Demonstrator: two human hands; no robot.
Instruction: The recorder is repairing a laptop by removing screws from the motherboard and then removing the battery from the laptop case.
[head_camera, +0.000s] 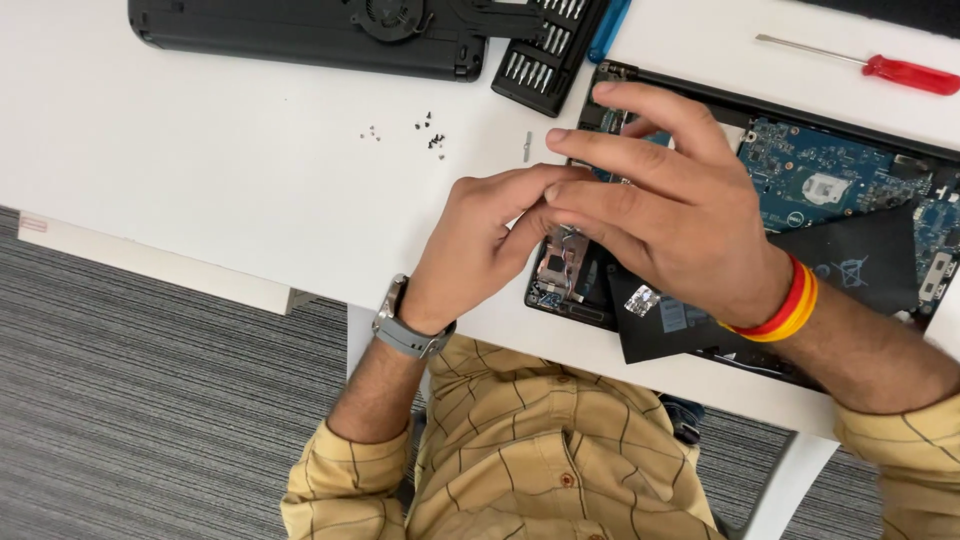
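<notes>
Two hands meet at frame centre over our white counter (200, 180), grey striped carpet (130, 420) below it. Our left hand (470, 250) curls its fingers shut against the right hand (670, 220), whose fingers lie pressed together; perhaps pinching something, we cannot tell. Beneath lies the opened laptop (850, 200), a small silver label (641, 300) on its black battery (860, 265).

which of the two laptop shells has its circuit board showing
The open laptop base under the person's hands, at the right, shows a blue circuit board. The black laptop cover at the table's top edge shows only a fan and dark casing.
</notes>
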